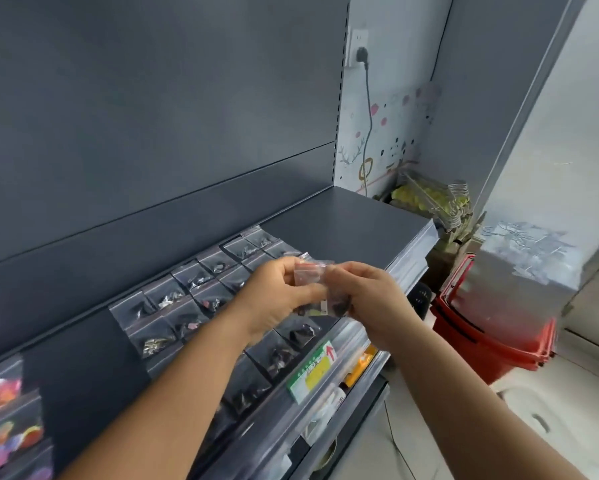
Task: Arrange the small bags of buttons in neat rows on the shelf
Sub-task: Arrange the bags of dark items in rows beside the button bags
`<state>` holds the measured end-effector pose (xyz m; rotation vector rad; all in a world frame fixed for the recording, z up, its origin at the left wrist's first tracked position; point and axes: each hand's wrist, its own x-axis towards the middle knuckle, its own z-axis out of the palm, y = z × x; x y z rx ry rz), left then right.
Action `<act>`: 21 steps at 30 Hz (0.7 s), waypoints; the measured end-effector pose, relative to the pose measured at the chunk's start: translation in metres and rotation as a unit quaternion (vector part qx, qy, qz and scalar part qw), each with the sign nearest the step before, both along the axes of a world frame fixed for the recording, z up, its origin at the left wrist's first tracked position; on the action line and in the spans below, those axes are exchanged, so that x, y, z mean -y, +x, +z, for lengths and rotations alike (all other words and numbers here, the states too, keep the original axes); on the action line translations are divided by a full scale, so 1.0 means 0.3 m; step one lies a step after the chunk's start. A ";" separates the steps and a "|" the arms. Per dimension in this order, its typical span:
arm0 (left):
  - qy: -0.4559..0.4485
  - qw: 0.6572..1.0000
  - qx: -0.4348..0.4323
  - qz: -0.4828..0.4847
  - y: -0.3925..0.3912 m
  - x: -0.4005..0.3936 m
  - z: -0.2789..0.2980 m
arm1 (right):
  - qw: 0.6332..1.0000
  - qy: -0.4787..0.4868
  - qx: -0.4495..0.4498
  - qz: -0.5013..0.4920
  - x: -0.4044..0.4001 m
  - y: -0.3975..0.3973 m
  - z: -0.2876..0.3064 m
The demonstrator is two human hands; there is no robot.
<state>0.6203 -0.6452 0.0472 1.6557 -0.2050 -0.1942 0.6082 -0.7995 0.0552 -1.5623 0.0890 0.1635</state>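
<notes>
Both hands meet at the middle of the frame, above the front half of the shelf (pixel 343 220). Our left hand (pixel 279 294) and our right hand (pixel 367 296) together pinch a small bunch of clear bags (pixel 313 273); we cannot count how many are in the bunch, and dark buttons show in its lower part between the two palms.

Largest behind them is the dark grey back panel (pixel 152 116), filling the upper left of the frame. Below it the shelf runs from the lower left up to the middle right, and its far right end is bare.

On the shelf lie the rows of small bags (pixel 187 296), side by side and edge to edge. We count two rows plainly; the back row shows about seven bags, each holding a few dark or metallic buttons. More bags lie nearer the front edge, but our forearms cover much of them, so the full count is hidden.

At the lower left, three bags of bright buttons (pixel 4 420) in pink, orange and purple sit well apart from the rows.

At right, a stack of red baskets (pixel 492 327) stands on the floor. One green and yellow price label (pixel 313 370) sits on the shelf's front rail.
</notes>
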 end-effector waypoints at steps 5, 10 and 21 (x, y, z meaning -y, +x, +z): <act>0.099 0.993 0.020 0.055 0.082 0.032 0.009 | 0.997 -0.040 0.028 0.055 0.035 0.165 -0.013; 0.150 0.973 0.006 0.177 0.142 0.101 -0.001 | 0.985 -0.043 0.045 0.159 0.101 0.311 -0.012; 0.142 0.912 -0.060 0.380 0.133 0.232 -0.052 | 0.963 -0.062 0.023 0.261 0.205 0.481 -0.074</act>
